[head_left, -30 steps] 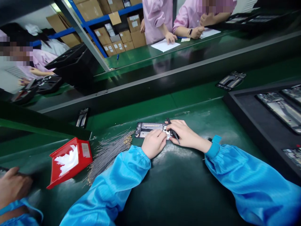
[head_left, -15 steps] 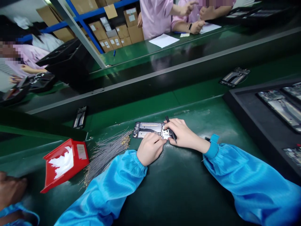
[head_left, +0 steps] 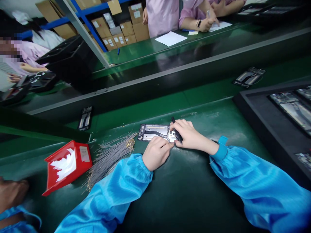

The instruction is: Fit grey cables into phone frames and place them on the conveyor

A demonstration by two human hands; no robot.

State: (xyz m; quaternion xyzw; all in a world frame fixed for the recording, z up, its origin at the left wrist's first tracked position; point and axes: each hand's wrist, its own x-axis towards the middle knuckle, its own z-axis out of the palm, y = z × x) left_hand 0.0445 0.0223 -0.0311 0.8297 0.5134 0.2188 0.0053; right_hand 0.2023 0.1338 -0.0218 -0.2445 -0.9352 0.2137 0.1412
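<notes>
An opened phone body (head_left: 155, 130) lies flat on the green bench, its circuit board at the right end. My left hand (head_left: 157, 152) rests at its lower edge with fingers pressed together; what they pinch, if anything, is too small to make out. Around a thin black pen-like tool (head_left: 177, 131) my right hand (head_left: 190, 135) is closed, with its fingertips over the board end of the phone. Left of the phone lies a bundle of thin grey cables (head_left: 111, 155) with gold-coloured ends.
A red bin (head_left: 84, 165) with white slips stands at the left, near another person's hand (head_left: 13, 194). A black tray (head_left: 252, 113) of phone bodies is at the right. Two more phone bodies (head_left: 85, 118) (head_left: 249, 77) lie behind on the belt. People in pink work across the bench.
The view has shifted slightly. Both hands remain at the phone, and the tool in my right hand has tilted a little. Across the bench, a person's hand has moved down to the paper.
</notes>
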